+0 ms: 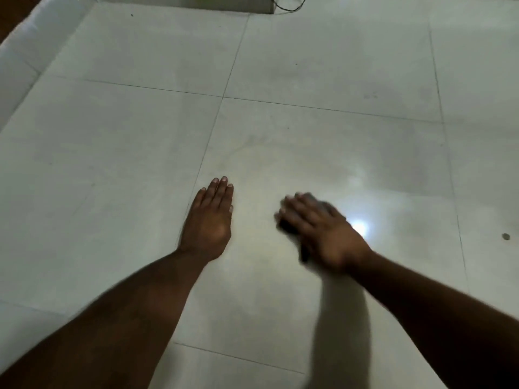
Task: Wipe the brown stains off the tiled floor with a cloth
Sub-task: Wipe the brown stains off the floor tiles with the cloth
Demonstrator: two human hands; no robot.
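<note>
My left hand (209, 220) lies flat on the pale tiled floor (309, 153), fingers straight and together. To its right, my right hand (320, 231) is motion-blurred and presses down with spread fingers on a dark cloth (286, 224), of which only small dark edges show under the fingers and palm. A faint brownish smear (252, 148) curves across the tile just beyond both hands. The tile shines wet-looking, with a bright light reflection by my right wrist.
A white skirting and wall (25, 51) run along the left. A white unit's base (196, 2) and a dark cable (289, 5) sit at the far edge. A small round dark object (505, 236) lies on the floor at right.
</note>
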